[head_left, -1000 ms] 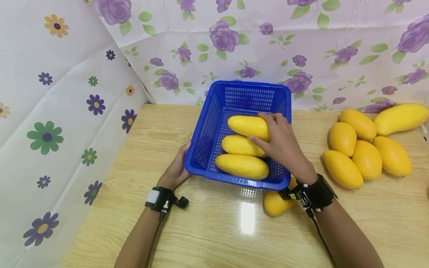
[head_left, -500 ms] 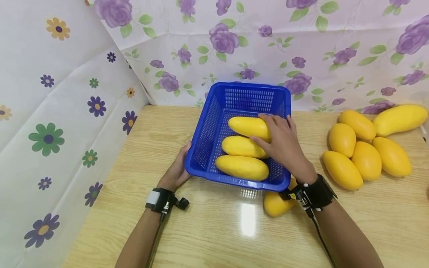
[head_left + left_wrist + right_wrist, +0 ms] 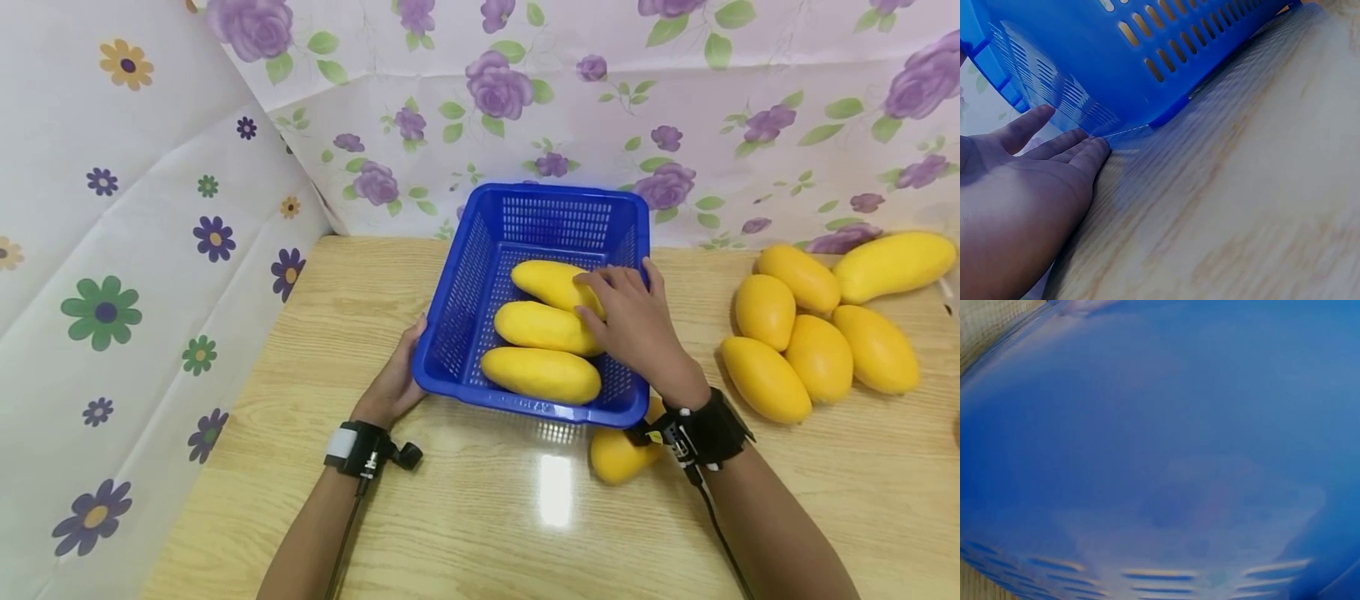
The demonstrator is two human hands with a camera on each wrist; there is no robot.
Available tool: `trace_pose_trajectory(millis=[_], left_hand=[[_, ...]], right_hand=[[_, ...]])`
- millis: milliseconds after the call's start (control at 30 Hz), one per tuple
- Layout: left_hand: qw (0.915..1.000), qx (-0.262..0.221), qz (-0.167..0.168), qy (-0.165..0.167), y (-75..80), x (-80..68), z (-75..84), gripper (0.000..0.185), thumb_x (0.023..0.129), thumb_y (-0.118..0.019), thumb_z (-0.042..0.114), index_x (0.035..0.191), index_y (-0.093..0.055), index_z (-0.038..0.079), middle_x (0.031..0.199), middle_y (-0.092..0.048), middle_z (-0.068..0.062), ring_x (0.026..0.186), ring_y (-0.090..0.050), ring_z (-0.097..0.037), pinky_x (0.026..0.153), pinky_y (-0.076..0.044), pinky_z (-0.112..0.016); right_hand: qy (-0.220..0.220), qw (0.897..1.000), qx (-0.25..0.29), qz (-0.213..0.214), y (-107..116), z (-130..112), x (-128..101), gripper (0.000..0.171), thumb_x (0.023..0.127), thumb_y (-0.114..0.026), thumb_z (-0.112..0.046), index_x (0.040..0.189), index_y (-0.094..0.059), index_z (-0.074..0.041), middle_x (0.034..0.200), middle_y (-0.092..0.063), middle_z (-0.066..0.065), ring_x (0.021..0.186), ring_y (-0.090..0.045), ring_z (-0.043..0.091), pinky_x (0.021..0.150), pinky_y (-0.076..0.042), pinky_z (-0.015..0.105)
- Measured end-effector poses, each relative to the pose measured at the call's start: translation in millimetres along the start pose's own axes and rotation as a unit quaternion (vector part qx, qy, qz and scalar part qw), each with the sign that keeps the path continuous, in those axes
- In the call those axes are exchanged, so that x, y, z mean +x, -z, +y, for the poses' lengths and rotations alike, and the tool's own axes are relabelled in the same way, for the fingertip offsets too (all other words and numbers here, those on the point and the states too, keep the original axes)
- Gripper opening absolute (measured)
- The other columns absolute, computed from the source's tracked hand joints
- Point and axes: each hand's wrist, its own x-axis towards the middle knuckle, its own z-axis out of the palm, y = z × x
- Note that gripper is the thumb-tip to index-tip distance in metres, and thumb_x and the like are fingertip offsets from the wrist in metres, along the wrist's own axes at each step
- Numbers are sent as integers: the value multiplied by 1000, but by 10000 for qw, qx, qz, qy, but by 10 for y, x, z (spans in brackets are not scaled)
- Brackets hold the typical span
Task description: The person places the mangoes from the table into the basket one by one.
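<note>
In the head view a blue plastic basket (image 3: 491, 396) holds three long, smooth yellow fruits, lying crosswise one behind another: a front fruit (image 3: 540, 375), a middle fruit (image 3: 536, 323) and a rear fruit (image 3: 546, 279). My right hand (image 3: 637, 317) reaches over the basket's right rim, fingertips and thumb loosely at the right end of the rear fruit. The left hand (image 3: 397, 375) lies against the basket's left side. In the left wrist view its fingers (image 3: 1088, 153) are extended and touch the basket's lower wall (image 3: 1116, 81). Blue basket wall (image 3: 1147, 425) fills the right wrist view.
Several yellow mangoes (image 3: 821, 358) lie grouped on the wooden table (image 3: 450, 533) at the right, beside another long yellow fruit (image 3: 896, 265). One mango (image 3: 618, 457) sits by the basket's front right corner, partly hidden by the right wrist strap. A flowered sheet (image 3: 420, 108) hangs behind.
My right hand's fingers and thumb have loosened and drawn back to the right along the rear fruit, whose right end now sits slightly lower. The left hand and basket have stayed put.
</note>
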Motion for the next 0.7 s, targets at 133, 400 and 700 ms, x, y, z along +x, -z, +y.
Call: trace_pose_trajectory(millis=[133,400,700], left_hand=[[10000,-56,46,30,0,2,-5,73,102,-48,58,161,-25,21,154,-30,-24,131,-44,-28,99,-49,-40],[10000,-40,42,30,-11,8,8,76,101,-48,60,161,-24,20,151,-34,-22,127,-46,-25,97,-49,-38],[9999,-55,93,41,-4,5,5,76,101,-49,59,159,-27,15,143,-43,-17,121,-49,-22,95,-50,-36]], right_hand=[[18,10000,-34,-15,5,-6,-7,39,98,-68,-25,133,-61,-8,128,-62,19,125,-48,44,117,-7,64],[11,9994,325,-152,58,12,-1,39,100,-65,-27,133,-61,-8,134,-58,21,131,-43,45,118,-3,63],[182,9972,631,-365,115,34,-14,39,101,-64,-27,134,-61,-6,139,-55,23,133,-40,46,117,-1,66]])
